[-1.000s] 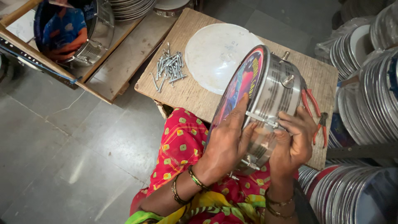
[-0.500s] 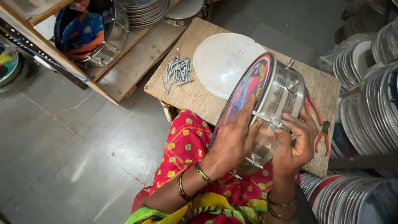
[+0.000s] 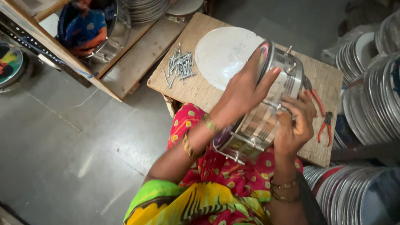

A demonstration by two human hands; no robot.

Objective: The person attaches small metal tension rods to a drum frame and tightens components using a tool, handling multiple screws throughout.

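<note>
The shiny steel drum shell with metal tension rods (image 3: pixel 266 112) was held on edge above the lap and the near edge of the low woven-topped wooden table (image 3: pixel 329 79). Compared with half a second earlier, the drum had turned: its colourful printed face, then plainly visible, now showed only as a thin rim edge, and the ribbed steel side faced the camera. The left hand (image 3: pixel 243 89) lay spread, fingers extended, flat against the drum's face and upper rim, steadying it. The right hand (image 3: pixel 296 125) was curled, fingers pinched on a rod fitting at the drum's side. A round white drum skin (image 3: pixel 223 56) lay flat on the table, a pile of steel rods (image 3: pixel 179 66) beside it. Orange-handled pliers (image 3: pixel 323 121) rested at the table's right edge, as before.
</note>
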